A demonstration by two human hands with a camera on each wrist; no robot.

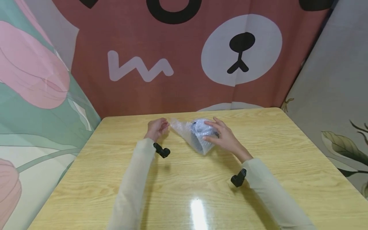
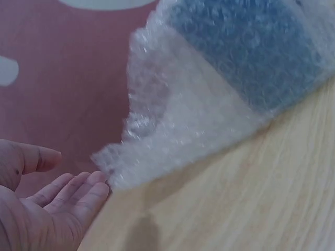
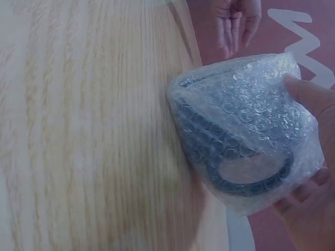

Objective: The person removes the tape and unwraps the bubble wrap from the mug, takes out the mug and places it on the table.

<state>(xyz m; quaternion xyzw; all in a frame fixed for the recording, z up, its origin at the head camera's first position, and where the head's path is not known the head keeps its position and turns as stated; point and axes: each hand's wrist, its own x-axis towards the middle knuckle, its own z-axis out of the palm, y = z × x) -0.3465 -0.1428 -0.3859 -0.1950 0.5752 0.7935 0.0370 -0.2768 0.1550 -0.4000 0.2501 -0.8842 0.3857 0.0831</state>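
Observation:
A blue mug (image 3: 199, 141) is wrapped in clear bubble wrap (image 1: 181, 127) on the table; its looped handle (image 3: 248, 183) shows through the plastic in the right wrist view. My right hand (image 1: 225, 135) holds the bundle from the right, thumb on one side and fingers on the other. A loose tail of bubble wrap (image 2: 172, 136) stretches out to the left. My left hand (image 1: 157, 127) is at the tip of that tail, palm up in the left wrist view. Its thumb stands away from the nearly straight fingers (image 2: 78, 196), which are at or against the plastic's corner.
The bundle is near the back of a wood-grain table (image 1: 178, 179). Behind the table hangs a reddish-brown curtain (image 1: 184, 92) with a cartoon face. Patterned cloth hangs at left and right. Small black cameras (image 1: 162, 150) are on both wrists.

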